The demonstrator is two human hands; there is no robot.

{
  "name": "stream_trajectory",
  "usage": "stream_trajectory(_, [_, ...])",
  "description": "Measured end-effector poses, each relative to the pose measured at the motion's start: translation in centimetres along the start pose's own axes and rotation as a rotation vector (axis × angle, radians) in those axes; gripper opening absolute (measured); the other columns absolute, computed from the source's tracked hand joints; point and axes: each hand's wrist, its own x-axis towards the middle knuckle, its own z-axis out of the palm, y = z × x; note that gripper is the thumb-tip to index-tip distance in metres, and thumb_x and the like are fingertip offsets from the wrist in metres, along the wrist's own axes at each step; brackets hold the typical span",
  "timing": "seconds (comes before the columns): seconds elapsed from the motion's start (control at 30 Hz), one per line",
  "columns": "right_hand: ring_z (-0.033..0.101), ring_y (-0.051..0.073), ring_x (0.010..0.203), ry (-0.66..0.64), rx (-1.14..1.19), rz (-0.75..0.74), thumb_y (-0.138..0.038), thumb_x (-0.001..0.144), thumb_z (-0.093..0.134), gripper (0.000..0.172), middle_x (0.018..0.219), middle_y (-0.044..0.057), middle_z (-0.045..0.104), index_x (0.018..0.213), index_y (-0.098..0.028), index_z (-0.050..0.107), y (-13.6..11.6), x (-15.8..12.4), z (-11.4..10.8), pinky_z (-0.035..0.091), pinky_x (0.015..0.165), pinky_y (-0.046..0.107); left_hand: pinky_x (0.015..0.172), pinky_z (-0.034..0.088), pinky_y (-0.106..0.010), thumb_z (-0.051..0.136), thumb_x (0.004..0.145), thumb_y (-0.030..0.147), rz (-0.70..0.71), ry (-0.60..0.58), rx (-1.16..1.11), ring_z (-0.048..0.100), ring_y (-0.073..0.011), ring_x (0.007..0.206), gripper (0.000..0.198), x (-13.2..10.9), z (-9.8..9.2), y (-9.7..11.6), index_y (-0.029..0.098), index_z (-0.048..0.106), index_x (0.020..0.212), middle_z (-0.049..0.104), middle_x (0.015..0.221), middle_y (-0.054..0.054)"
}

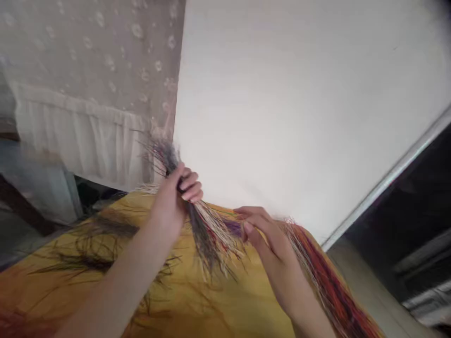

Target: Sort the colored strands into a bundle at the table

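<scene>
My left hand (183, 190) is closed around a bundle of thin straw-like strands (209, 234), grey, cream and red. The bundle tilts, its frayed upper end rising above my fist and its longer end fanning down to the right over the yellow cloth. My right hand (266, 234) is just right of the fanned end, thumb and fingers pinched together. Whatever is between those fingertips is too fine to make out. Behind them, some purple strands (232, 227) show in part.
A yellow cloth (260, 300) covers the table. Loose dark strands (95, 258) lie scattered at left. Long red and orange strands (333, 286) lie along the right edge. A white panel (299, 103) stands behind, with a pale curtain (84, 136) at left.
</scene>
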Motion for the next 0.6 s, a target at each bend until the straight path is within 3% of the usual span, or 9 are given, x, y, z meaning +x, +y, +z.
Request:
stream_trajectory(0.13, [0.052,0.014,0.087,-0.200,-0.253,0.070,-0.023,0.098,0.039,0.020,0.092,0.001,0.056,0.081,-0.021,0.049,0.4,-1.2,-2.5,0.037,0.076,0.026,0.032,0.023,-0.013,0.022,0.102,0.020,0.119,0.011,-0.051,0.023,-0.0010,0.032,0.042,-0.2,-0.8,1.7,0.015,0.037,0.063,0.023,0.049,0.009])
stream_trajectory(0.23, [0.048,0.012,0.070,-0.509,-0.373,0.136,-0.021,0.096,0.039,0.025,0.076,-0.002,0.056,0.072,-0.020,0.046,1.4,-1.9,-2.4,0.033,0.064,0.025,0.031,0.017,-0.015,0.025,0.101,0.022,0.163,-0.013,0.028,0.016,-0.0021,0.033,0.041,-1.0,-0.4,1.7,0.015,0.039,0.063,0.019,0.049,0.009])
stream_trajectory(0.3, [0.043,0.010,0.061,-0.629,-0.430,0.147,-0.015,0.091,0.041,0.026,0.066,-0.003,0.053,0.066,-0.019,0.043,2.4,-2.1,-1.6,0.028,0.058,0.025,0.030,0.015,-0.016,0.026,0.101,0.023,0.181,-0.042,0.124,0.011,-0.0031,0.034,0.042,-1.6,0.2,1.3,0.015,0.038,0.063,0.017,0.050,0.009])
stream_trajectory(0.43, [0.039,0.009,0.054,-0.708,-0.510,0.239,-0.011,0.075,0.048,0.020,0.055,-0.003,0.051,0.056,-0.017,0.046,4.6,-1.5,-0.1,0.024,0.054,0.025,0.028,0.014,-0.016,0.034,0.100,0.030,0.256,-0.139,0.295,0.010,-0.0041,0.032,0.041,-2.4,1.1,0.6,0.017,0.039,0.061,0.018,0.047,0.009])
stream_trajectory(0.6, [0.053,0.012,0.057,-0.800,-0.462,0.358,-0.010,0.066,0.049,0.016,0.061,0.003,0.065,0.056,-0.015,0.061,7.7,-0.8,0.2,0.029,0.053,0.024,0.026,0.014,-0.016,0.041,0.097,0.034,0.381,-0.205,0.411,0.010,-0.0041,0.031,0.040,-2.6,1.5,0.8,0.018,0.040,0.061,0.019,0.044,0.009])
